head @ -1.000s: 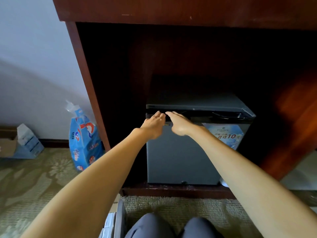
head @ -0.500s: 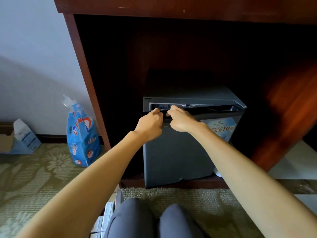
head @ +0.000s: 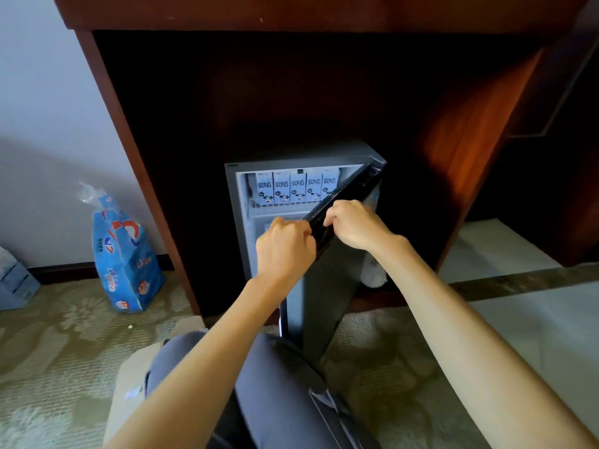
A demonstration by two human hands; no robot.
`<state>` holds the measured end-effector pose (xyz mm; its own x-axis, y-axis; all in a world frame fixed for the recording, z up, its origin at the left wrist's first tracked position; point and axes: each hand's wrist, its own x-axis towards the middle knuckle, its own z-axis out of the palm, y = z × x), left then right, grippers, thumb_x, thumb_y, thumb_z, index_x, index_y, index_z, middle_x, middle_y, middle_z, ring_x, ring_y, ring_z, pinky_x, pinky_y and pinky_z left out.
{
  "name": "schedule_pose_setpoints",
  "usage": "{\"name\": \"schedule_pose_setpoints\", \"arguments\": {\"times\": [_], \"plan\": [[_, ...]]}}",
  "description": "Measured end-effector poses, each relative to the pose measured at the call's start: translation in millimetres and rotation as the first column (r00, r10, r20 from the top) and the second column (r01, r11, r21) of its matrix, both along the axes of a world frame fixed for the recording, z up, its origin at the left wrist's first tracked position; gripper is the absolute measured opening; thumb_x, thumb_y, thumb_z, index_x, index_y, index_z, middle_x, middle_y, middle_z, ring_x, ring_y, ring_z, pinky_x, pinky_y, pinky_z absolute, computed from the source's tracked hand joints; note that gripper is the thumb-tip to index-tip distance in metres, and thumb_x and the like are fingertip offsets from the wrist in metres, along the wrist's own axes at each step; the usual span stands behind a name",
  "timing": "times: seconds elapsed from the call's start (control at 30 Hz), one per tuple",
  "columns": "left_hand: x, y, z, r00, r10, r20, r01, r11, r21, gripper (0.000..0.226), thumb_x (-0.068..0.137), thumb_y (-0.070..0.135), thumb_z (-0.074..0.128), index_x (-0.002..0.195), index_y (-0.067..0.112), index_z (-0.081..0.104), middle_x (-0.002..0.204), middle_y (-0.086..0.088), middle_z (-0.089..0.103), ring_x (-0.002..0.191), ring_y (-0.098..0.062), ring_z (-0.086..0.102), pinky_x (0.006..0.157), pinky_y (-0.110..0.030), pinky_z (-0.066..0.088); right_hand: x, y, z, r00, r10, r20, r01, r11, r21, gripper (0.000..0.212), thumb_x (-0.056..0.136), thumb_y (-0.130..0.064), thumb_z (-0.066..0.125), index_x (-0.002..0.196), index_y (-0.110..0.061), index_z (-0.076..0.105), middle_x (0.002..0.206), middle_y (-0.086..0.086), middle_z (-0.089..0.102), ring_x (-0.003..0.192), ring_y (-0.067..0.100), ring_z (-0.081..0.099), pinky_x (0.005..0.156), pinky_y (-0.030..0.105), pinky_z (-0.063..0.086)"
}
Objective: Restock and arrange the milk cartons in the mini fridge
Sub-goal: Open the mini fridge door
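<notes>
At the far left, against the wall, a blue bag (head: 124, 254) stands on the carpet, well apart from the work; right of it, inside the dark wooden cabinet (head: 107, 102), sits the mini fridge (head: 235, 222), and on its upper shelf we count five milk cartons (head: 297, 187) upright in a row, touching side by side. Nearer, the left hand (head: 285, 247) has its fingers curled over the top edge of the door (head: 327, 296); just beside it, the right hand (head: 353, 223) clamps the same edge. The door is hinged on the right and stands partly open, slanting toward us. We judge the step in hand to be opening the fridge; no restocking has begun. The next move calls for swinging the door fully to the right, then freeing one hand to fetch fresh cartons; we cannot tell from here where that stock lies, and the lower part of the fridge is mostly hidden behind the hands and door.
</notes>
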<state>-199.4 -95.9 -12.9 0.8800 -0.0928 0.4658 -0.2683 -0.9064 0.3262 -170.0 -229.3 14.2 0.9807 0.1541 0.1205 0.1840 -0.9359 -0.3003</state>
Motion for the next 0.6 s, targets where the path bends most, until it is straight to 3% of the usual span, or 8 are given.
{"name": "schedule_pose_setpoints", "arguments": {"times": [0.17,0.27,0.33,0.43,0.53,0.6], "plan": [[-26.7,-32.8,10.8,0.947,-0.316,-0.063,0.313,0.948,-0.055,0.039,0.079,0.020,0.041,0.096,0.019,0.076,0.085,-0.010,0.073,0.087,-0.028,0.064,0.068,-0.029,0.047,-31.8,-52.2,-5.9,0.994,-0.108,-0.017,0.109,0.993,0.051,0.045,0.084,0.006,0.032,0.103,-0.016,0.067,0.118,0.005,0.058,0.110,0.027,0.054,0.092,0.041,0.047],[-37.4,-61.8,10.3,0.869,-0.478,-0.132,0.481,0.877,-0.004,0.045,0.080,0.025,0.039,0.113,0.022,0.069,0.096,-0.011,0.070,0.096,-0.024,0.060,0.077,-0.029,0.048,-46.8,-90.7,-7.8,0.982,-0.187,-0.027,0.188,0.980,0.061,0.049,0.081,0.007,0.032,0.104,-0.018,0.067,0.121,0.006,0.058,0.113,0.027,0.053,0.093,0.036,0.046],[-41.8,-84.2,6.7,0.808,-0.557,-0.191,0.569,0.822,0.012,0.048,0.083,0.024,0.039,0.125,0.023,0.061,0.115,-0.010,0.065,0.110,-0.022,0.058,0.088,-0.031,0.048,-57.6,-116.6,-5.5,0.969,-0.242,-0.051,0.244,0.969,0.044,0.051,0.081,0.005,0.031,0.108,-0.020,0.066,0.128,0.007,0.056,0.117,0.029,0.051,0.098,0.036,0.044],[-43.7,-124.0,-0.4,0.700,-0.666,-0.256,0.700,0.712,0.062,0.050,0.091,0.009,0.043,0.140,0.018,0.044,0.146,-0.004,0.044,0.137,-0.016,0.038,0.108,-0.026,0.032,-73.2,-153.8,-1.6,0.930,-0.351,-0.105,0.360,0.930,0.076,0.051,0.084,0.004,0.029,0.115,-0.018,0.064,0.134,0.010,0.050,0.125,0.032,0.044,0.106,0.038,0.037],[-41.3,-163.5,-6.5,0.601,-0.734,-0.317,0.792,0.599,0.114,0.059,0.091,0.003,0.040,0.147,0.016,0.029,0.157,0.002,0.022,0.146,-0.009,0.017,0.113,-0.018,0.017,-77.2,-185.6,1.3,0.890,-0.442,-0.110,0.454,0.883,0.121,0.043,0.084,0.005,0.032,0.106,-0.004,0.068,0.122,0.016,0.060,0.121,0.036,0.046,0.102,0.040,0.040],[-33.4,-187.4,-9.8,0.565,-0.751,-0.341,0.820,0.557,0.131,0.064,0.090,0.001,0.039,0.149,0.017,0.023,0.159,0.004,0.014,0.146,-0.008,0.014,0.113,-0.018,0.017,-72.9,-208.6,2.7,0.844,-0.530,-0.084,0.536,0.827,0.170,0.035,0.083,0.002,0.039,0.098,-0.002,0.070,0.112,0.017,0.066,0.114,0.036,0.053,0.096,0.038,0.045]]}}
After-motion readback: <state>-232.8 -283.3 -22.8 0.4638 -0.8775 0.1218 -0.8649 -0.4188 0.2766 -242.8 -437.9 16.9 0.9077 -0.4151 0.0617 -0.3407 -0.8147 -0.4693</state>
